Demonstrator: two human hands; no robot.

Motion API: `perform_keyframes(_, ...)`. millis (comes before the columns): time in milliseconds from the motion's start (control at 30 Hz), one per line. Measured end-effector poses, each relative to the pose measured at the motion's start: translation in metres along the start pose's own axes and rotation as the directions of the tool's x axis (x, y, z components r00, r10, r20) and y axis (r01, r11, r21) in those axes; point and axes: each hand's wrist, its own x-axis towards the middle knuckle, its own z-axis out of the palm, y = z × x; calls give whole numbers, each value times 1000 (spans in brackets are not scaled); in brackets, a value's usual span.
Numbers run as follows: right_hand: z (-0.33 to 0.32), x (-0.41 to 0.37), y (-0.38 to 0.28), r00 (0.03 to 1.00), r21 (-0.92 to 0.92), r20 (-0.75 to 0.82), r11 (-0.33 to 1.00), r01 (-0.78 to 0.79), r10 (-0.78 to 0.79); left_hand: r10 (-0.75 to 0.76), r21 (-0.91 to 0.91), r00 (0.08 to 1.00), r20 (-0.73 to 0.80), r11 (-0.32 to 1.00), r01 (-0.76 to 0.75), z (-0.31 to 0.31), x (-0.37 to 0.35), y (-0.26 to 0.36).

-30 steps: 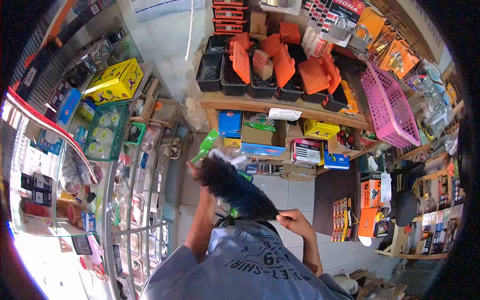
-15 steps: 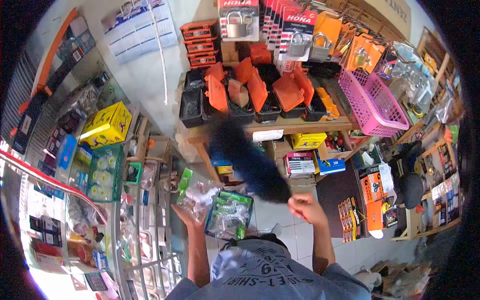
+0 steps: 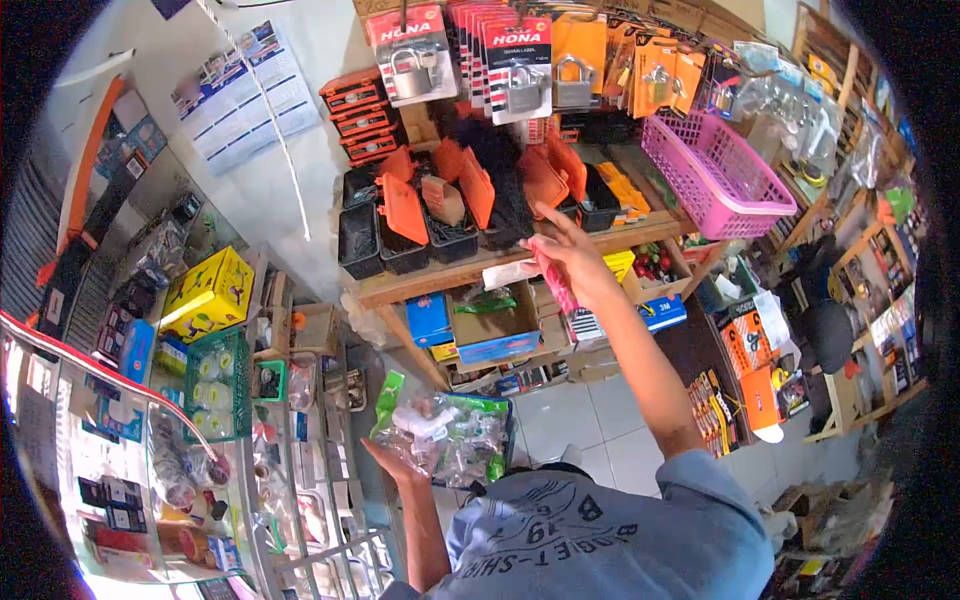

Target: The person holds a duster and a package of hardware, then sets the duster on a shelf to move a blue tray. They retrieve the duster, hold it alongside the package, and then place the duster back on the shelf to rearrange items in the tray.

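Raised since the earlier frame, the right hand (image 3: 575, 258) has passed from near the body to the front edge of the wooden surface (image 3: 425, 280), carrying the duster (image 3: 552, 279) with it. Its fingers curl about the pink handle, index finger extended; the dark, blurred duster head lies among black bins (image 3: 403, 259) with orange lids (image 3: 402, 210), below hanging padlocks (image 3: 523, 92). Left hand (image 3: 400, 462): low, supporting a clear packet (image 3: 424, 424) of white pieces near a tray (image 3: 513, 430); how firmly it grips cannot be told. Probable hazards: fibres snagging a raised lid could tip a bin; too high a stroke could dislodge padlocks; a slack left grip could drop the packet.
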Motion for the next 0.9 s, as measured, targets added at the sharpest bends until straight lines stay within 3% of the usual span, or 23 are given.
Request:
perform_keyframes(200,-7,0,24,1000,108,27,994,-19,16,99,202,992,-80,976,-81,-44,7,-9)
perform_keyframes(267,-8,0,21,998,121,59,992,21,-28,92,155,985,-149,986,-69,-32,0,-17)
perform_keyframes(400,-20,-20,19,998,159,-61,987,1,8,38,194,980,-197,981,1,-20,-10,-26)
perform_keyframes(467,-49,-40,49,974,148,-226,989,23,11,254,427,934,-253,895,-128,-16,-9,-29)
perform_keyframes(500,-62,-53,71,958,170,-285,985,9,41,83,134,982,-169,989,-60,-35,0,-24)
perform_keyframes(533,-67,-71,94,964,184,-251,982,-39,85,90,126,980,-176,990,-69,-22,-4,-25)
perform_keyframes(567,-88,-94,127,952,159,-145,956,-246,269,-60,65,981,184,997,49,10,-10,-27)
perform_keyframes(600,-79,-121,138,915,109,-61,914,-391,399,-180,56,831,526,982,178,39,-15,-30)
perform_keyframes(633,-63,-145,149,852,51,11,851,-523,523,-161,144,909,386,983,113,55,-20,-34)
perform_keyframes(667,-53,-165,162,791,4,106,796,-606,602,-162,144,911,380,983,114,77,-29,-44)
perform_keyframes(700,-44,-182,173,715,-50,193,735,-677,672,-41,274,891,451,957,-94,101,-38,-57)
perform_keyframes(733,-30,-196,178,690,127,282,688,-715,666,60,377,844,533,876,-301,111,-43,-65)
perform_keyframes(767,-18,-207,182,675,292,369,610,-737,639,-351,187,931,98,926,329,85,-25,-52)
perform_keyframes(800,-13,-214,190,681,295,362,615,-732,637,-359,188,928,101,923,337,62,-12,-55)
perform_keyframes(867,-2,-220,198,719,564,271,500,-657,640,-457,-27,822,340,869,495,60,-2,-59)
perform_keyframes(900,0,-218,196,728,615,222,486,-620,648,-281,605,952,118,781,155,60,-3,-60)
